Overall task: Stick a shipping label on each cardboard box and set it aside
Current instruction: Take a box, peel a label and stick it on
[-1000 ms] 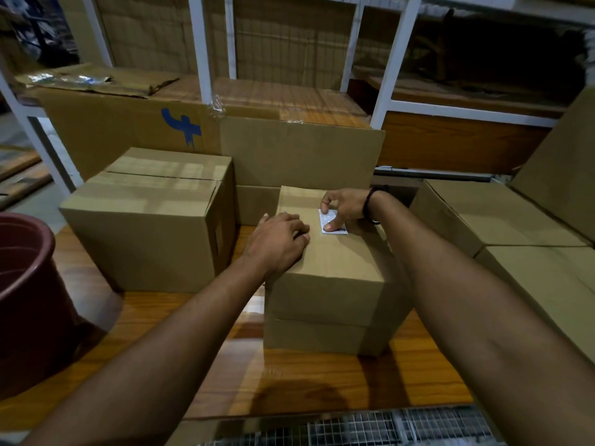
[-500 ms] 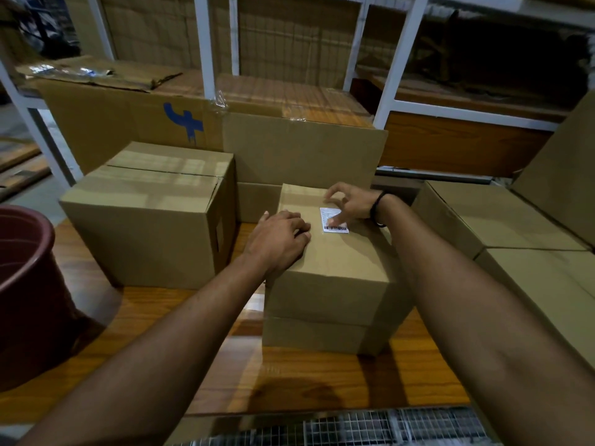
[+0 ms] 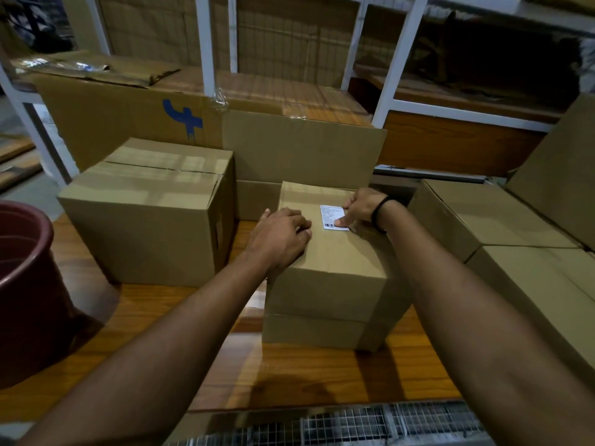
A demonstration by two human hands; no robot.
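A small closed cardboard box (image 3: 331,284) stands in the middle of the wooden table (image 3: 289,375). A white shipping label (image 3: 330,217) with a barcode lies flat on the box's top, toward the far right. My right hand (image 3: 360,209) is curled, with one fingertip pressing on the label's right side. My left hand (image 3: 280,238) rests palm down on the top's left edge, fingers bent, holding the box steady.
A larger taped box (image 3: 148,210) stands left of the small one. More boxes (image 3: 489,217) crowd the right side. A dark red bucket (image 3: 29,284) sits at the left. Flat cardboard (image 3: 299,146) leans behind, under white shelf posts (image 3: 389,75).
My right hand's fingers have curled and slid rightward along the label, uncovering most of it. My left hand has stayed on the box.
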